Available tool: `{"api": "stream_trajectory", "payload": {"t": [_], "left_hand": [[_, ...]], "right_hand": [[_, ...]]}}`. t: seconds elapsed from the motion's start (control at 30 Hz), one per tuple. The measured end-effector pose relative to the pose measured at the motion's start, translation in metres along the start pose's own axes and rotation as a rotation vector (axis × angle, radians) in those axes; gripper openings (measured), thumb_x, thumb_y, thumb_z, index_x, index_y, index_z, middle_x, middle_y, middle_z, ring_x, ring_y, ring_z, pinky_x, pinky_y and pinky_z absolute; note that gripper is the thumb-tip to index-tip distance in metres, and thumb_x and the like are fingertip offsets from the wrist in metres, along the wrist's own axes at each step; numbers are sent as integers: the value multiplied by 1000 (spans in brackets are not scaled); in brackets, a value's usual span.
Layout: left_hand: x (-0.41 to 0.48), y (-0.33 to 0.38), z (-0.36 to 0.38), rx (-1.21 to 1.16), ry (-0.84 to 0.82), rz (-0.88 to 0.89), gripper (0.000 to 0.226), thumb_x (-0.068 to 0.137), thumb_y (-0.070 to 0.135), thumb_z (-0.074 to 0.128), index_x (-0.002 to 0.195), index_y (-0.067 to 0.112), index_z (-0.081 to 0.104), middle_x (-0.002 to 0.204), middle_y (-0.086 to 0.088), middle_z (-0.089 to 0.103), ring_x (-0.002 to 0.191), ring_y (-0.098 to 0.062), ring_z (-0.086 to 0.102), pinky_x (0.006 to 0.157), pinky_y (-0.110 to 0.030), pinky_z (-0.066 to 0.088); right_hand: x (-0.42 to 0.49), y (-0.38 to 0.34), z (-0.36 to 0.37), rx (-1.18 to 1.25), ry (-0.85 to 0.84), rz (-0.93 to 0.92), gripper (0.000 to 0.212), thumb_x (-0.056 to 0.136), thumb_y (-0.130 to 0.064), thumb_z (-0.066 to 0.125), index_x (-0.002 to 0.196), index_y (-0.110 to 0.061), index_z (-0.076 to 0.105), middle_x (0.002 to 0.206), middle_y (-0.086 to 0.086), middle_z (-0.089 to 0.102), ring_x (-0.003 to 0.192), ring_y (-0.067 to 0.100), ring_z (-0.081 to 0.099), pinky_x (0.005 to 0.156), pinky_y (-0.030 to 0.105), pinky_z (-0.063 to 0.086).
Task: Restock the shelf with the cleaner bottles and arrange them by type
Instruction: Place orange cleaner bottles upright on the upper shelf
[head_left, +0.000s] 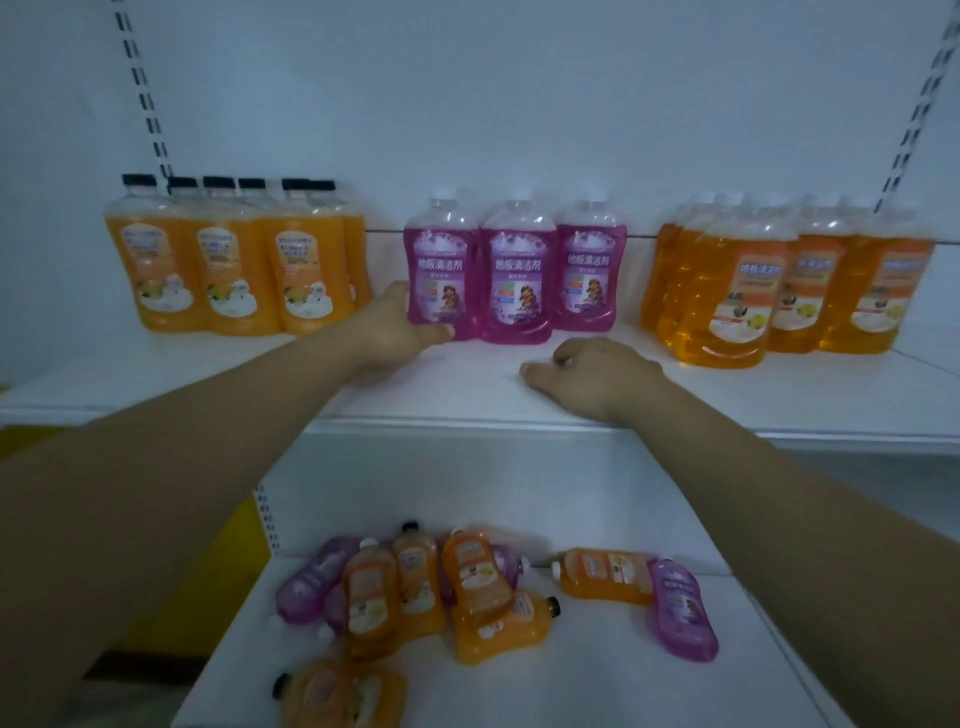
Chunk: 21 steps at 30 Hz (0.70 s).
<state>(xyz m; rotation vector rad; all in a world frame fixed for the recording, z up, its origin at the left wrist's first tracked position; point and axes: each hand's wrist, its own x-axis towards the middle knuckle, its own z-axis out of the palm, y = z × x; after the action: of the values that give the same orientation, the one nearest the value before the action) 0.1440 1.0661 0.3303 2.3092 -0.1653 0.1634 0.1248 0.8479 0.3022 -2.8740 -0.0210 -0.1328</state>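
Observation:
On the upper shelf (467, 395) stand three upright groups of cleaner bottles: black-capped orange ones (228, 270) at the left, purple ones (514, 270) in the middle, clear-capped amber ones (779, 291) at the right. My left hand (395, 325) grips the base of the leftmost purple bottle (439, 270), thumb across its front. My right hand (592, 376) rests knuckles-up on the shelf surface in front of the purple group, fingers curled, holding nothing. On the lower shelf (597, 675) lies a jumble of several orange and purple bottles (457, 592) on their sides.
The shelf's white back panel has slotted uprights at the left (140, 88) and right (919, 104). A lone purple bottle (680, 608) lies at the right of the pile. Something yellow (228, 551) shows left of the lower shelf.

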Motion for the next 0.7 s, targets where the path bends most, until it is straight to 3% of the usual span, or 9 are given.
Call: {"api": "stream_trajectory", "payload": {"t": [0.17, 0.3, 0.4, 0.5, 0.6, 0.7], "left_hand": [[-75, -24, -10, 340, -92, 30, 68, 91, 55, 49, 148, 21, 31, 154, -2, 33, 137, -21, 37, 105, -29, 29], [-127, -55, -11, 542, -52, 210, 72, 91, 53, 50, 151, 22, 24, 160, 1, 17, 147, -16, 12, 117, -32, 7], [-155, -84, -10, 550, -3, 305, 72, 90, 47, 55, 151, 22, 25, 161, 3, 7, 148, -12, 1, 117, -30, 3], [-174, -123, -5, 472, -41, 238, 69, 91, 42, 57, 150, 25, 27, 161, 5, 9, 147, -13, 5, 115, -27, 7], [-192, -165, 3, 323, -113, 58, 63, 91, 38, 59, 147, 25, 33, 159, 6, 17, 145, -12, 16, 111, -22, 13], [-208, -198, 13, 114, -205, -63, 37, 93, 21, 61, 128, 22, 51, 136, 8, 45, 118, 5, 43, 92, -13, 24]], "right_hand": [[-17, -5, -6, 44, 199, -112, 61, 90, -64, 43, 130, -20, 56, 140, 4, 52, 126, 26, 47, 99, 34, 37], [-39, -16, 0, 88, 284, -187, 57, 91, -60, 47, 129, -19, 57, 137, 4, 54, 123, 25, 50, 95, 32, 38], [-59, -37, 18, 113, 304, -258, 56, 91, -58, 49, 131, -19, 54, 138, 4, 51, 124, 24, 47, 100, 33, 36], [-83, -63, 48, 145, 382, -399, 56, 90, -51, 54, 132, -14, 54, 135, 8, 53, 123, 27, 49, 103, 37, 34], [-101, -84, 85, 75, 441, -496, 59, 83, -47, 52, 129, -10, 58, 138, 13, 51, 132, 32, 42, 113, 48, 20], [-111, -93, 120, 105, 546, -558, 54, 82, -39, 54, 122, -5, 61, 136, 20, 51, 132, 40, 41, 111, 51, 23]]}}
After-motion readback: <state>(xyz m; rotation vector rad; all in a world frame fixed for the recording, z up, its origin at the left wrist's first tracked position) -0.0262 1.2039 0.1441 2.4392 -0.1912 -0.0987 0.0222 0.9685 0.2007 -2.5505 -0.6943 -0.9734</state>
